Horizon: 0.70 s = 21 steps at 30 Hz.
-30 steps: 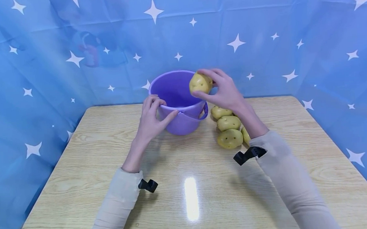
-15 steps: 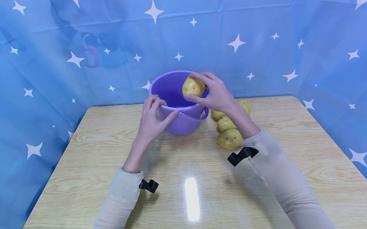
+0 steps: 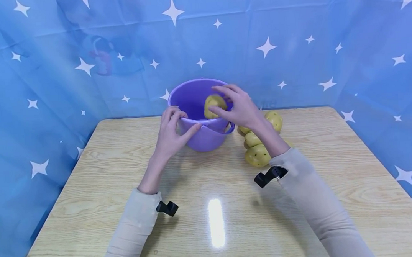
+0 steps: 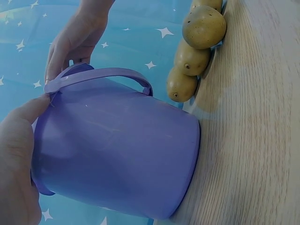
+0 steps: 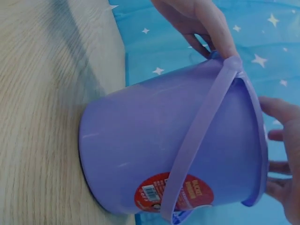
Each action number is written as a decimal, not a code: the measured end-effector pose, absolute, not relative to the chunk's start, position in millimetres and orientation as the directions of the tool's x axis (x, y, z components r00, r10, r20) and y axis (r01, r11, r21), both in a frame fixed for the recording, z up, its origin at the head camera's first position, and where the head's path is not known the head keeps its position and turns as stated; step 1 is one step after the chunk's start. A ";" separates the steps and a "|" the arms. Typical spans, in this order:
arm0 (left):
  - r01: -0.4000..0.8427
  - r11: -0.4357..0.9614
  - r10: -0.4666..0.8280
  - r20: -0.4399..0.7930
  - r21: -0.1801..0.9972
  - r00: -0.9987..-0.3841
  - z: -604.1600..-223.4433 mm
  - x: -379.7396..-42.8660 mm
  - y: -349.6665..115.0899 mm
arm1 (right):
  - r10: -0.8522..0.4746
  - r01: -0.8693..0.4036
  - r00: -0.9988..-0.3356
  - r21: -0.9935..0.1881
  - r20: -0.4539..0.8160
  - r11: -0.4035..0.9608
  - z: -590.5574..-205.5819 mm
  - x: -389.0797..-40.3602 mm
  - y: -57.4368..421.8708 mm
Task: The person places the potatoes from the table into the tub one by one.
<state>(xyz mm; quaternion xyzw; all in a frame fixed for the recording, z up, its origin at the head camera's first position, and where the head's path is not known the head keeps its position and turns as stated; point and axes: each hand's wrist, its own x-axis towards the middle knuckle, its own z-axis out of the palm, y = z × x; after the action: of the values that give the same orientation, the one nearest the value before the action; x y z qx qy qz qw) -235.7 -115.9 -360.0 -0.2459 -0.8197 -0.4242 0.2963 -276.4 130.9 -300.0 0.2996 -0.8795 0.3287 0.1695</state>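
Note:
A purple bucket [image 3: 206, 138] stands upright at the back of the table, its handle hanging down against the side. My left hand [image 3: 169, 132] grips the near-left rim, fingers over the edge and thumb along the outside. In the left wrist view the left thumb [image 4: 28, 112] lies by the handle's pivot. Over the bucket's right rim is my right hand [image 3: 241, 107], its fingers spread apart. A yellow potato [image 3: 212, 103] is inside the bucket mouth, just below those fingers, with the thumb overlapping it in the head view. The right wrist view shows the right hand [image 5: 288, 150] at the rim.
Several more potatoes [image 3: 257, 156] lie clustered on the wooden table [image 3: 124, 147] right of the bucket, partly hidden by the right forearm. A red label [image 5: 197, 192] is on the bucket's side. A blue star-printed cloth [image 3: 129, 40] hangs behind the table.
My right hand has carried the potato left over the bucket and then let it go; the fingers have spread and the potato has dropped lower. The left hand has stayed on the rim.

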 end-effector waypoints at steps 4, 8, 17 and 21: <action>0.652 0.515 0.152 0.689 0.557 -0.709 -360.5 -236.3 -115.9 | -0.409 -0.653 -0.748 -0.472 0.522 0.593 -300.4 -276.3 132.8; 0.644 0.507 0.150 0.677 0.573 -0.721 -359.8 -235.1 -115.6 | -0.401 -0.655 -0.744 -0.468 0.533 0.594 -301.2 -275.2 135.8; 0.643 0.496 0.145 0.675 0.583 -0.724 -359.0 -234.9 -115.3 | -0.394 -0.665 -0.735 -0.475 0.551 0.576 -299.2 -270.4 146.1; 0.647 0.492 0.141 0.680 0.583 -0.720 -359.7 -236.2 -115.0 | -0.389 -0.671 -0.731 -0.486 0.561 0.559 -298.4 -269.2 152.4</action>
<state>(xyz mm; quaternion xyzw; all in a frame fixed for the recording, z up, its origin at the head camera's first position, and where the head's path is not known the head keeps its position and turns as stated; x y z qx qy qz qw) -236.2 -115.0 -359.7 -0.2417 -0.8149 -0.4424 0.2859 -269.2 152.4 -298.4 0.3083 -0.8602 0.3541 0.1992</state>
